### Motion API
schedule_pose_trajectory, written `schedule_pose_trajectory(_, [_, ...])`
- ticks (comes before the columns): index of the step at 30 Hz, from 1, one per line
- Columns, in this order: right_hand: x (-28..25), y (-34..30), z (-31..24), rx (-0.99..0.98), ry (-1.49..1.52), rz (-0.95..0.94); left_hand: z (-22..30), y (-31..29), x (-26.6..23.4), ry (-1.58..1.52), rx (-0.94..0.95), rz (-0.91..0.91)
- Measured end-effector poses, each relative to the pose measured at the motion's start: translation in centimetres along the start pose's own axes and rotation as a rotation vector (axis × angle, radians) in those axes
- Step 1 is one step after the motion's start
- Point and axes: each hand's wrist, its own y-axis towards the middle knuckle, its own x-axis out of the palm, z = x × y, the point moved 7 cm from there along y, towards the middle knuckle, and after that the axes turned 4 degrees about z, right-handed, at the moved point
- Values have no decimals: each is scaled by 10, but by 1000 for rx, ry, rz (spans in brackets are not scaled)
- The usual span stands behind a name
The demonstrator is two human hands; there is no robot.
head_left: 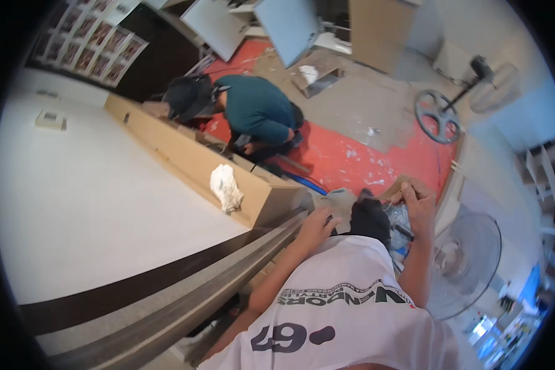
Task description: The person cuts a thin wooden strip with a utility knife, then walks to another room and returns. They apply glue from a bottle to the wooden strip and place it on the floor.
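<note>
My right hand (418, 206) is raised in front of my waist. Its fingers and thumb pinch a flat brown piece (396, 187) that looks like stiff paper or card. Lower and to the left, my left hand (317, 227) has bent fingers, with a small dark spot between thumb and finger that I cannot make out. Just beyond that hand lies a crumpled grey-beige sheet (339, 203); whether the hand touches it is unclear. Clear plastic (399, 217) shows between my dark trousers and right wrist.
A co-worker in a green shirt (256, 108) crouches on the red floor (351, 163), beside a long wooden box frame (271, 200) bearing a white crumpled lump (226, 188). A standing fan (465, 265) is close on my right. Open cabinet doors (288, 31) stand at the back.
</note>
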Motion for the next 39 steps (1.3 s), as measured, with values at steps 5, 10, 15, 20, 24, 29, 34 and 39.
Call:
schedule_pose_trajectory(5, [33,58,21,-28,-68,-134,81,71,-34,-296,18,117])
schedule_pose_trajectory(10, [30,127,-6,-153,-154,-220,127,160,-17,-355,101,199])
schedule_pose_trajectory(15, [-15,198,6,-173,-152,-246,149,233,25,-672,-92,20])
schedule_pose_trajectory(20, [-66,246,28,23,-73,-192,151,279,49,-720,-181,-20])
schedule_pose_trajectory(24, [-91,283,32,101,113,-70,149,300,62,-872,-264,-54])
schedule_pose_trajectory(29, [-107,325,38,124,362,82,151,333,71,-876,-201,-220])
schedule_pose_trajectory(34, [-98,369,32,132,332,87,142,370,64,-762,-123,-217])
schedule_pose_trajectory(39, [-71,424,26,111,311,-34,131,416,35,-790,-176,-202])
